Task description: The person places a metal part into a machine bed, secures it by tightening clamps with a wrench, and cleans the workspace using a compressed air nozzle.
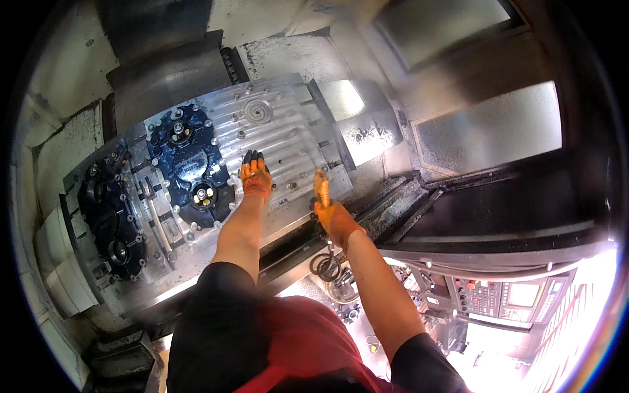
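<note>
My left hand [255, 177], in an orange glove with dark fingertips, rests over the ribbed metal fixture plate [298, 147]. Its fingers are stretched out and hold nothing. To its left a dark blue-black machined casting [190, 160] with round bores is fastened to the plate. My right hand [335, 219], also in an orange glove, is closed near the plate's right front edge. It grips what looks like an air blow gun [322, 187], orange-yellow and pointing away from me. A dark coiled hose [325, 267] hangs below that hand. My fingers partly hide the gun's body.
Farther left, a second dark casting [108, 216] sits among several bolts and clamps. Machine walls surround the plate, with a windowed door [491, 131] at right. A dark sill [295, 252] runs between me and the plate. A control panel [501, 298] stands at lower right.
</note>
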The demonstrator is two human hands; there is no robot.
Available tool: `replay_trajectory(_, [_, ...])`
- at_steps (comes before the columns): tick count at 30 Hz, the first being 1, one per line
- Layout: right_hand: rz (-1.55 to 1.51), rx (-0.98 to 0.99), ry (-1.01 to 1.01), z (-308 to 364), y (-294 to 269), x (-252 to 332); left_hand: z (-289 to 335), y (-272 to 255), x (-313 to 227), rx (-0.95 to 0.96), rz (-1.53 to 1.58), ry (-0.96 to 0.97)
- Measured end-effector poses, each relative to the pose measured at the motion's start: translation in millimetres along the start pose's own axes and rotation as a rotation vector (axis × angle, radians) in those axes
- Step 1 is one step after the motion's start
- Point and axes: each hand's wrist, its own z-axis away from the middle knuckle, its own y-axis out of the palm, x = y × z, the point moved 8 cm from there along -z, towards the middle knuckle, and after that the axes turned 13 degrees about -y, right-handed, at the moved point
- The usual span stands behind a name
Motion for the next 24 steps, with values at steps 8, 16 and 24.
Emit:
replay_trajectory(8, [-0.379,-0.046,0.200,7,11,11,16,-8,10,0.466,-0.102,-0.001])
replay_trajectory(16, [-0.317,-0.077,0.132,-77,5,-20,11,-7,8,0.509,-0.133,-0.082])
replay_trajectory(24, [-0.034,0.085,-0.030,14,66,40,12,-13,11,0.132,-0.244,-0.086])
